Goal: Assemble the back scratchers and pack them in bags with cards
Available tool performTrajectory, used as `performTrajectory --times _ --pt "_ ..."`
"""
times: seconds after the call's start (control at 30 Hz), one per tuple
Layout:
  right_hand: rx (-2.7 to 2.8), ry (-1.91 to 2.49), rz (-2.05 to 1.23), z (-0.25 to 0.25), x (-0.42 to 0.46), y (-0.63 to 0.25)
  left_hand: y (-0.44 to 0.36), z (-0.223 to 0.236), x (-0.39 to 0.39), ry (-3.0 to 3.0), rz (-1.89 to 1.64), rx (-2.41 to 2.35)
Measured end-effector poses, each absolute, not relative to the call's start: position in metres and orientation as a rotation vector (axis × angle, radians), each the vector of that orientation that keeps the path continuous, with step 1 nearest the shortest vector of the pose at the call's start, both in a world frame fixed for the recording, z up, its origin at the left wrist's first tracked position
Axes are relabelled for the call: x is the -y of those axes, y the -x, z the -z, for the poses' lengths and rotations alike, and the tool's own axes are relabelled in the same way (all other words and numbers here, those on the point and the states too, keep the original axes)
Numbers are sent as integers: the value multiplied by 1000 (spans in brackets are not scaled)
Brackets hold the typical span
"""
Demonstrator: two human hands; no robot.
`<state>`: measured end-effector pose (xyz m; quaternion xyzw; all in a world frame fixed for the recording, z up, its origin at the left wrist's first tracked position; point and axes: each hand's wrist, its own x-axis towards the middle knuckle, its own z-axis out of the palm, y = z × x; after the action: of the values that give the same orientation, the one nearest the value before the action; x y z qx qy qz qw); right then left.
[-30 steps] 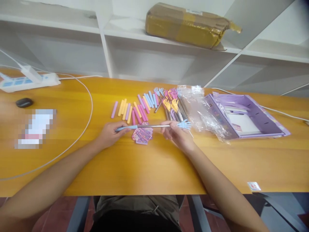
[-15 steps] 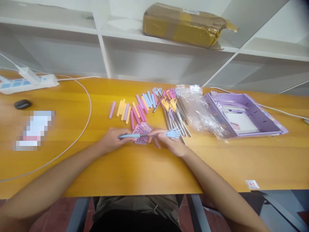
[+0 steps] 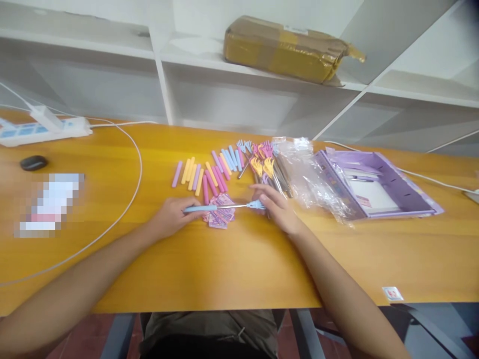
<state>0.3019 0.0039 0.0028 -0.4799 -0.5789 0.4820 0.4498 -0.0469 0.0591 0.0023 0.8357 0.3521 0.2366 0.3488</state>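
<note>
My left hand [image 3: 175, 215] is closed round the light-blue handle [image 3: 200, 209] of a back scratcher, which lies level above the table. Its shiny metal rod [image 3: 231, 206] runs right to a blue claw-shaped head [image 3: 255, 204]. At that end my right hand [image 3: 279, 207] has its thumb and curled fingers about the claw tips, partly hiding them. Beneath the rod, several pink-purple printed cards [image 3: 220, 218] are fanned out. Behind them lie loose pink, yellow, purple and blue handle sleeves [image 3: 213, 182]. More back scratchers [image 3: 267, 167] with coloured claws are piled beyond my right hand.
Clear plastic bags [image 3: 310, 174] lie against an open purple box [image 3: 406, 197] at right. At left are a power strip [image 3: 75, 127], a black mouse [image 3: 33, 162] and a looping white cable [image 3: 140, 164]. A taped parcel [image 3: 284, 50] sits on the shelf behind.
My right hand has shifted from the rod to the claw end. The claw now sits closer to my left hand, and the exposed rod is in plain view. My left hand keeps its hold.
</note>
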Motion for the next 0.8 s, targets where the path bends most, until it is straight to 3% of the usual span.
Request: performTrajectory --times 0.27,0.6,0.8 --pt "1627 1297 -821 -5 3 -293 41 0 -59 -1802 -901 -1103" --pt "1664 1315 -999 1 2 -302 44 1 -61 -1865 -738 -1019" --pt "1754 1286 -939 -2 2 -296 46 3 -66 -1837 -708 -1037"
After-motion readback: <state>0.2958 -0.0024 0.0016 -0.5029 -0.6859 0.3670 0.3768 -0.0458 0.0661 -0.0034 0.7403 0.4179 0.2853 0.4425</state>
